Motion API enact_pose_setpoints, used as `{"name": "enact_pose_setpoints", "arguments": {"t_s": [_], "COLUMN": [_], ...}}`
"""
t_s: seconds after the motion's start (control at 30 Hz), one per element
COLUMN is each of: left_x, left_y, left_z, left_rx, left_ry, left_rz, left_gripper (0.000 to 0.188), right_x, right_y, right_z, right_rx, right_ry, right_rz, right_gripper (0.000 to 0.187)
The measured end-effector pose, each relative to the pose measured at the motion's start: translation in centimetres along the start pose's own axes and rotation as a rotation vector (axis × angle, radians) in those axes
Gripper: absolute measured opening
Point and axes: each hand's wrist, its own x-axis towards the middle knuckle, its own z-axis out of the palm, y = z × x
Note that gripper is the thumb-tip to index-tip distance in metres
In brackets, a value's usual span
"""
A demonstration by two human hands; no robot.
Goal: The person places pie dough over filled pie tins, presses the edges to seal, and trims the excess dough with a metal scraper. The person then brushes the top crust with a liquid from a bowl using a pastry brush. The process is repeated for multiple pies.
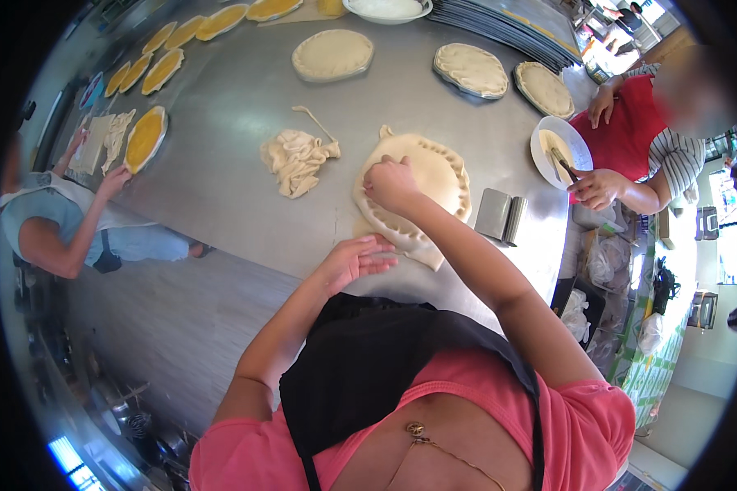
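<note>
A round pie with a pale dough lid (432, 173) lies on the metal table in front of me. Its rim is crimped along the top and right side; toward me the edge looks smoother, with a flap of dough (430, 256) sticking out. My right hand (391, 185) reaches across the pie, its fingers curled down on the left part of the dough rim; the fingertips are partly hidden. Close by the pie's lower left edge, my left hand (359, 263) has its fingers stretched out and holds nothing. A heap of dough scraps (296, 164) sits left of the pie.
A metal dough scraper (500, 216) lies right of the pie. Beyond are covered pies (332, 56) and stacked trays (508, 33). At right, a co-worker holds a brush in a white bowl (576, 139); at left, another handles a yellow-filled pie (146, 139).
</note>
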Motion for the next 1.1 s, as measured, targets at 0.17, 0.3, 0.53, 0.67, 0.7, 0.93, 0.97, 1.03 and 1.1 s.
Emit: {"name": "enact_pose_setpoints", "arguments": {"t_s": [0.17,0.3,0.53,0.67,0.7,0.93,0.97,1.03,1.1], "left_x": [-0.4,-0.4,-0.3,-0.6,-0.8,1.1,1.9,4.2,6.3], "left_y": [0.5,0.8,2.6,3.2,3.2,4.3,4.4,5.4,5.7], "left_z": [-0.5,-1.4,-2.2,-2.5,-2.7,-4.2,-4.2,-4.3,-4.2], "left_rx": [0.200,0.229,0.286,0.304,0.307,0.429,0.469,0.547,0.609], "left_ry": [0.076,0.145,0.234,0.241,0.272,0.286,0.292,0.299,0.315], "left_rz": [0.024,0.154,0.280,0.281,0.244,0.321,0.356,0.438,0.486], "left_gripper": [0.040,0.038,0.038,0.036,0.035,0.035,0.034,0.032,0.032], "right_x": [0.2,1.2,1.7,1.6,1.7,2.3,2.4,2.6,2.8], "right_y": [-0.9,-1.1,-0.1,-0.1,-0.1,0.4,0.6,1.1,1.5], "right_z": [-1.6,-1.5,-1.3,-1.8,-1.9,-2.2,-2.1,-2.1,-1.9], "right_rx": [-0.048,-0.100,-0.024,0.058,0.068,0.011,0.026,-0.003,-0.018], "right_ry": [0.081,0.032,0.109,0.255,0.145,0.188,0.125,0.178,0.193], "right_rz": [0.184,0.228,0.401,0.484,0.492,0.592,0.641,0.635,0.651], "right_gripper": [0.018,0.015,0.012,0.013,0.013,0.014,0.014,0.015,0.016]}}
